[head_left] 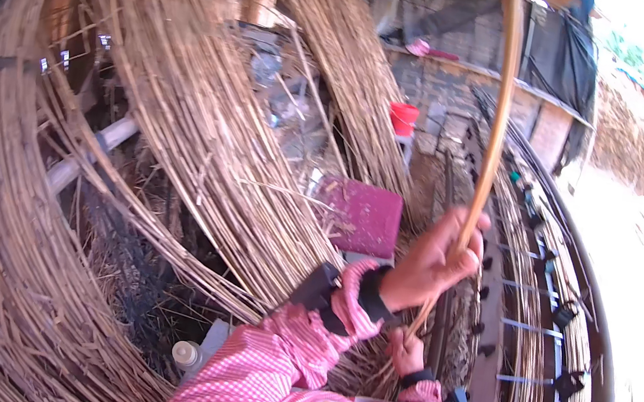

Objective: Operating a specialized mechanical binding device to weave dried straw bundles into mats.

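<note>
A long tan reed stalk point(502, 103) stands upright in front of me, its top running out of the upper edge. Partway up it, my left hand point(438, 259) is closed around the stalk, with the thumb pressed along it. Lower down, my right hand point(406, 355) pinches the stalk close to its bottom end. Both wrists wear dark bands over pink checked sleeves. Just to the right of my hands runs a long frame point(486, 382) with reeds laid along it, crossed by pale strips and lined with black winders.
Large reed bundles point(188, 85) lean across the left side. Beyond my left hand is a maroon square seat point(358, 216), with a red bucket point(403, 118) farther back. A white-capped bottle point(185, 354) stands low on the left. A thatched stack point(631, 134) rises at the far right.
</note>
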Motion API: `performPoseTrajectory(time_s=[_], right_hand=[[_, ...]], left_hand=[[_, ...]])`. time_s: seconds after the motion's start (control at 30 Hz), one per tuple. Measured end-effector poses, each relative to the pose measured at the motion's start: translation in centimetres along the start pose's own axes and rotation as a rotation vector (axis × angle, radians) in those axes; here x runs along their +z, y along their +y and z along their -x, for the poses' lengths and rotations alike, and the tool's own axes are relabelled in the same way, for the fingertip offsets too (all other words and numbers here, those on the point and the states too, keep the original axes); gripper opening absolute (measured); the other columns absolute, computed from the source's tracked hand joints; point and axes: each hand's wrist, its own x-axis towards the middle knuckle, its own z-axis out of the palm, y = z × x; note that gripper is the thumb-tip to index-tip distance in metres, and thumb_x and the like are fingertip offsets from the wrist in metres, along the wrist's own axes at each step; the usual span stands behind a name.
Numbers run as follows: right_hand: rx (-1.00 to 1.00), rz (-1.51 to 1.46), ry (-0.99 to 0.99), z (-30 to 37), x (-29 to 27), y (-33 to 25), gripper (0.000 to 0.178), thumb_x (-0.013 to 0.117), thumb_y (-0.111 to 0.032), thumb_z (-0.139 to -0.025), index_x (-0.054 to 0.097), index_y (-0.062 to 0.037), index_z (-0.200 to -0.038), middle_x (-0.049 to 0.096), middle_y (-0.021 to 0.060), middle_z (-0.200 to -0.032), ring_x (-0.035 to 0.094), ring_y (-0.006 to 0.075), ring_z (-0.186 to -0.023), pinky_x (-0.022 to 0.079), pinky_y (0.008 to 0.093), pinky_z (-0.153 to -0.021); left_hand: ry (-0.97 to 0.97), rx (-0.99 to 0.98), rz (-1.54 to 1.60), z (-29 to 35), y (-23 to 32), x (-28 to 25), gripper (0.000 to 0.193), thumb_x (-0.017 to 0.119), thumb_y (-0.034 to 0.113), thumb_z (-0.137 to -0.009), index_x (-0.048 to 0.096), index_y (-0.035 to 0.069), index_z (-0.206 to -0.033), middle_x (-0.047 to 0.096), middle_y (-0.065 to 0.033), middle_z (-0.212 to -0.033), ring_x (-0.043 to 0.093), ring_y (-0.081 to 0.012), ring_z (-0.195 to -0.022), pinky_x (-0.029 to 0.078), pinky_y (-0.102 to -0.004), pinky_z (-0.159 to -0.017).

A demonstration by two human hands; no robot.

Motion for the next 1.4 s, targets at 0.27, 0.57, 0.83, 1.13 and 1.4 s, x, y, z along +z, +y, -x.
performPoseTrajectory(time_s=[0.27, 0.57, 0.83, 1.13, 1.4], right_hand=[[-0.131, -0.435, 0.331, -3.3, -7.6, -19.8, 0.026, 0.043, -0.025, -0.090, 0.044, -0.0060, -0.072, 0.036, -0.0041, -0.049, 0.035, 0.0041, -0.036, 0.032, 0.0194, -0.032], [-0.303, -0.158, 0.287, 3.0, -9.6, -11.6, 0.042, 0.053, -0.019, -0.085, 0.039, 0.0001, -0.119, 0.053, 0.0087, -0.095, 0.052, 0.0135, -0.091, 0.043, 0.0276, -0.080], [0.211, -0.027, 0.321, 13.7, -3.7, 0.0, 0.017, 0.051, -0.020, -0.085, 0.048, -0.0044, -0.090, 0.054, 0.0077, -0.069, 0.054, 0.0182, -0.065, 0.044, 0.0292, -0.063], [0.392, 0.326, 0.507, 21.4, -2.3, 9.2, 0.050, 0.066, -0.026, -0.064, 0.049, -0.0012, -0.105, 0.054, 0.0193, -0.095, 0.051, 0.0339, -0.093, 0.041, 0.0382, -0.081], [0.391, 0.392, 0.437, 23.0, -1.1, 10.0, 0.023, 0.053, -0.020, -0.076, 0.057, -0.0066, -0.094, 0.057, 0.0193, -0.087, 0.054, 0.0344, -0.087, 0.042, 0.0400, -0.078]], left_hand=[[-0.261, -0.246, -0.095, 9.6, -11.7, 0.7, 0.067, 0.049, 0.047, -0.082, 0.028, 0.001, -0.126, 0.047, -0.0125, -0.112, 0.044, -0.0183, -0.108, 0.032, -0.0317, -0.093], [-0.046, -0.358, 0.269, 7.9, -11.3, 5.3, 0.035, 0.044, 0.042, -0.086, 0.046, 0.008, -0.079, 0.038, 0.0046, -0.057, 0.032, -0.0031, -0.045, 0.025, -0.0178, -0.041], [-0.227, -0.530, 0.481, 10.0, -11.6, 7.2, 0.034, 0.050, 0.040, -0.084, 0.049, 0.005, -0.083, 0.046, 0.0015, -0.061, 0.046, -0.0054, -0.055, 0.037, -0.0173, -0.049], [-0.200, -0.774, 0.232, 18.9, -16.8, 10.0, 0.022, 0.064, 0.017, -0.078, 0.052, 0.007, -0.093, 0.053, 0.0018, -0.080, 0.055, -0.0087, -0.078, 0.044, -0.0221, -0.073], [-0.486, -1.001, 0.253, 26.1, -18.0, 12.4, 0.014, 0.047, 0.017, -0.089, 0.051, 0.005, -0.094, 0.054, -0.0015, -0.086, 0.052, -0.0101, -0.082, 0.043, -0.0244, -0.074]])
